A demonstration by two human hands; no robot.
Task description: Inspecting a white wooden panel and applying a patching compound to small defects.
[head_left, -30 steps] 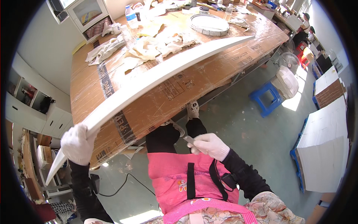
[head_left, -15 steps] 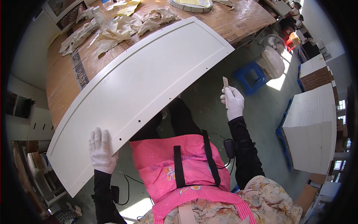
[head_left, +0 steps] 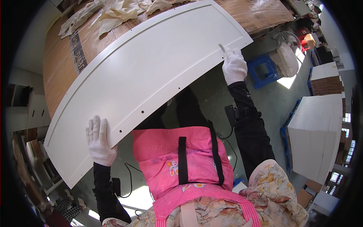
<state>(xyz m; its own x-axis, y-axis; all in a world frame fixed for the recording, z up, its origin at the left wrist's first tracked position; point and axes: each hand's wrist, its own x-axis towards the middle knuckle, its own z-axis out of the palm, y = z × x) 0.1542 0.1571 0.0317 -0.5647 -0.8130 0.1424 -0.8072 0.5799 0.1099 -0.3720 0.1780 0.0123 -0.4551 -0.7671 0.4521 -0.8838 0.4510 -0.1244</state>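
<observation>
A white curved panel (head_left: pixel 151 64) with a raised border and small holes along its straight near edge lies across the table. My left hand (head_left: pixel 100 140), in a white knit glove, rests on the panel's near left part with fingers stretched out and thumb at the edge. My right hand (head_left: pixel 235 66), gloved alike, is closed at the panel's right end, by the straight edge. From its fingers a small thin flat strip (head_left: pixel 221 47) sticks out over the panel's face. Its kind is unclear, and the fingers hide its lower part.
The table (head_left: pixel 56 85) is covered with brown cardboard under clear film. Crumpled cream cloths (head_left: pixel 117 17) lie at its far side. A blue stool (head_left: pixel 264 70) stands right of the panel, and a stack of white boards (head_left: pixel 314 132) rests on a blue pallet farther right.
My right hand has moved forward from open air to the panel's right end, with the strip still in it. My left hand stays on the panel. The view has shifted slightly.
</observation>
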